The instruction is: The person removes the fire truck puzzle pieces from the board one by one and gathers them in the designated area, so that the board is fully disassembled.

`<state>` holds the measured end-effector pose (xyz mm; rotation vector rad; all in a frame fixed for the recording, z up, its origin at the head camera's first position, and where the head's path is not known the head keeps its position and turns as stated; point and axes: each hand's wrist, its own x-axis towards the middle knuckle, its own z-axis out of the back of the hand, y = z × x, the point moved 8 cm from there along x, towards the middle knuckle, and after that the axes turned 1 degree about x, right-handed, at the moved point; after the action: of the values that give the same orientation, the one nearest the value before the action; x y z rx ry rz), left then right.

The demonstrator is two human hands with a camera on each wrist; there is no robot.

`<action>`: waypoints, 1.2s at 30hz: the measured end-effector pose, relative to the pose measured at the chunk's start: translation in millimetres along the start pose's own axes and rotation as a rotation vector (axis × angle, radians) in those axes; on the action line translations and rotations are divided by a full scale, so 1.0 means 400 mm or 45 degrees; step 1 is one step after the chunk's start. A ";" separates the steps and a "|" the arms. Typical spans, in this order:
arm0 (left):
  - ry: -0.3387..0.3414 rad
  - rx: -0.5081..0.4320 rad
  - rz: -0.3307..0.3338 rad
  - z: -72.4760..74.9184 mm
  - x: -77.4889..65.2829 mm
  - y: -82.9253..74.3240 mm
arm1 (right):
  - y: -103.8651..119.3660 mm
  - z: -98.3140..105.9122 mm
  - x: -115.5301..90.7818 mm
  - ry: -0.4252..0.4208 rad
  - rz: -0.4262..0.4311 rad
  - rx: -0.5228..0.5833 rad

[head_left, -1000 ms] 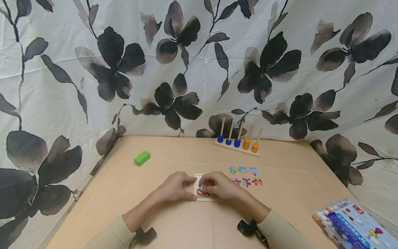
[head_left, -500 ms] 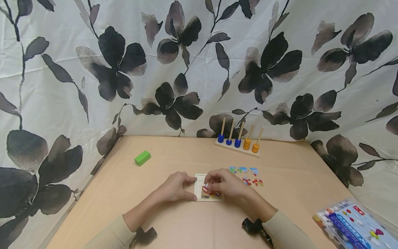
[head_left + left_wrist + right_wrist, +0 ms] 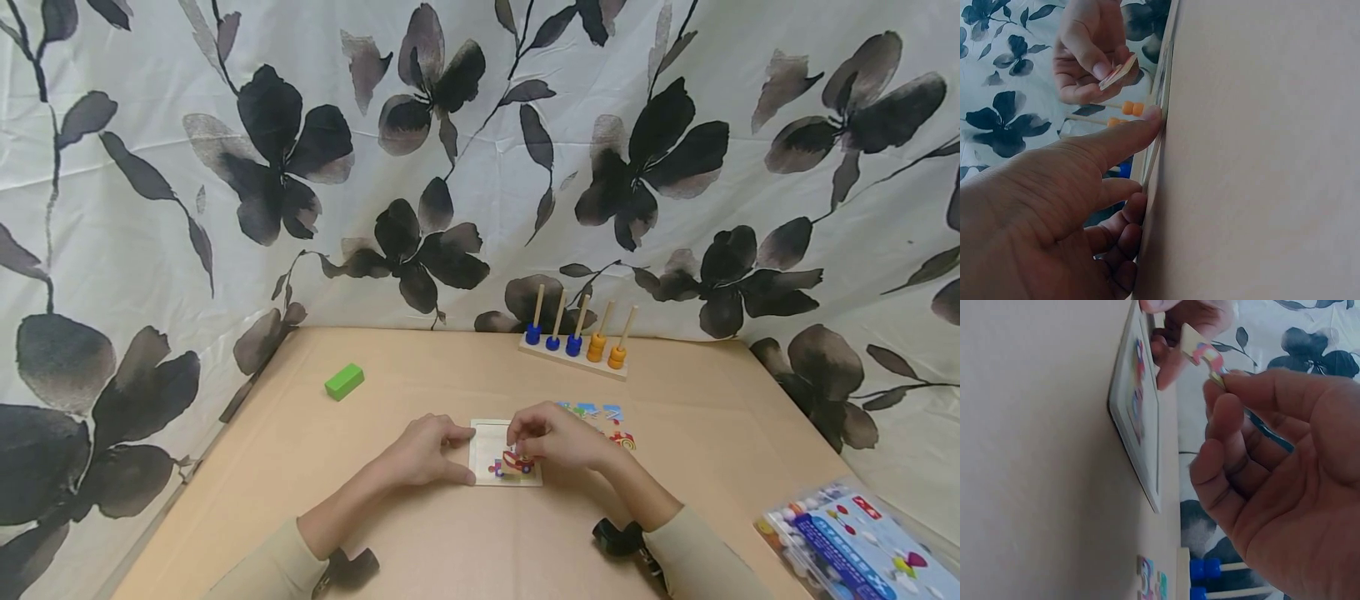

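A small pale jigsaw puzzle tray [image 3: 489, 437] lies on the table, with colourful puzzle pieces [image 3: 498, 470] in its lower part. My left hand [image 3: 429, 450] rests against the tray's left edge, thumb and forefinger spread along the rim. Over the tray's right side, my right hand [image 3: 557, 435] pinches a puzzle piece [image 3: 1205, 353] between thumb and fingers. In the right wrist view this piece is held tilted, above the tray and apart from it; its printed side shows red. Loose puzzle pieces [image 3: 613, 412] lie right of the tray, partly hidden behind the right hand.
A green block [image 3: 344, 382] sits at the back left. Toward the back right stands a peg rack [image 3: 573, 357] with blue and orange beads. A clear case with a blue label [image 3: 847, 533] lies at the front right. Behind the table hangs a flowered cloth [image 3: 420, 167].
My right hand has moved right across the tray with the puzzle piece, uncovering more of the pieces in it and covering some of the loose ones. The left hand has stayed in place.
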<state>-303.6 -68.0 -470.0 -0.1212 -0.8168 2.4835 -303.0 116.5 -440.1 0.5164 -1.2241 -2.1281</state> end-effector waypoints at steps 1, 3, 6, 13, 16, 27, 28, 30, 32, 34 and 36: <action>0.001 -0.002 0.003 0.000 -0.001 -0.001 | -0.001 0.002 -0.003 0.009 -0.003 0.001; 0.004 -0.005 0.009 -0.001 -0.001 -0.001 | -0.002 0.007 -0.007 0.025 -0.008 -0.003; 0.006 -0.002 0.015 -0.001 -0.002 -0.001 | -0.004 0.017 -0.015 0.034 -0.014 0.008; 0.006 0.005 0.014 -0.002 -0.004 -0.002 | -0.009 0.051 -0.031 0.019 -0.022 -0.003; 0.008 0.006 0.014 -0.002 -0.004 -0.003 | -0.011 0.072 -0.041 0.003 -0.028 -0.044; 0.011 -0.004 0.018 -0.001 -0.004 -0.004 | -0.016 0.134 -0.075 0.000 -0.027 -0.124; 0.011 -0.005 0.017 -0.001 -0.004 -0.003 | -0.018 0.137 -0.077 0.005 -0.031 -0.120; 0.010 -0.004 0.014 -0.002 -0.004 -0.003 | -0.023 0.140 -0.081 0.016 -0.041 -0.116; 0.008 -0.001 0.012 -0.002 -0.003 -0.002 | -0.027 0.142 -0.083 0.023 -0.050 -0.121; 0.007 0.003 0.008 -0.003 -0.003 -0.002 | -0.031 0.142 -0.084 0.033 -0.056 -0.133; 0.008 0.007 0.006 -0.004 -0.002 -0.003 | -0.036 0.143 -0.086 0.040 -0.070 -0.134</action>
<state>-302.0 -66.9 -470.6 -0.1293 -0.8078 2.4885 -317.0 181.3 -423.3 0.5411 -1.0852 -2.2087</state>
